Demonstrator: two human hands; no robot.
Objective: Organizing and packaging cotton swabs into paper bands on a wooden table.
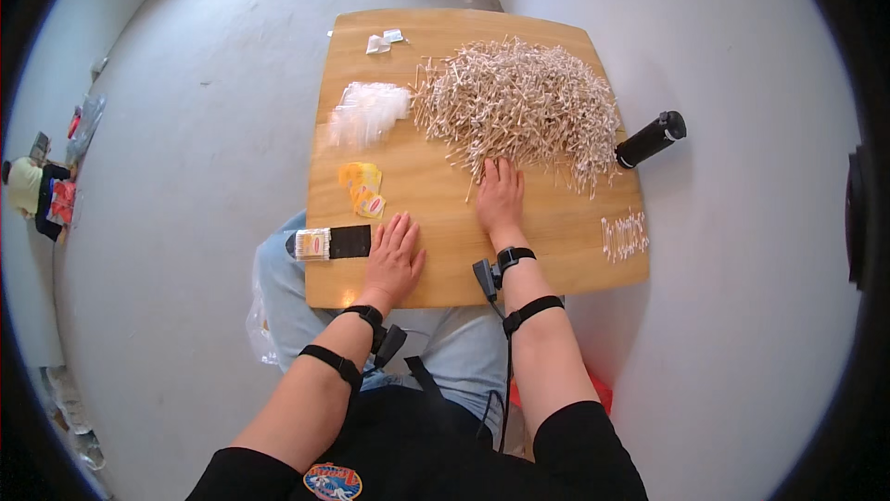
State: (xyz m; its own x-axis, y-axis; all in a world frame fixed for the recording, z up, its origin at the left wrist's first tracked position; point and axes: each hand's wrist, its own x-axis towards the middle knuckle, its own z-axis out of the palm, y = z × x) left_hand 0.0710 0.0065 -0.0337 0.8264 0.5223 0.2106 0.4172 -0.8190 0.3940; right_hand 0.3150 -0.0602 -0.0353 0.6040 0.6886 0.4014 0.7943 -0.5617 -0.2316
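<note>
Wooden table (445, 232); cotton swabs (524, 107) heaped, tangled, white-tipped.

The right hand (502, 197) touches the swab pile (519, 102); the left hand (394, 258) rests on the table (464, 246).

Premises: plain indoor workroom, exact type unconfirmed | On wooden table (454, 255): heaped cotton swabs (519, 102), clear plastic sleeves (367, 114) | Left of table: grey floor (204, 177) | Right of table: white wall (742, 269)
</note>
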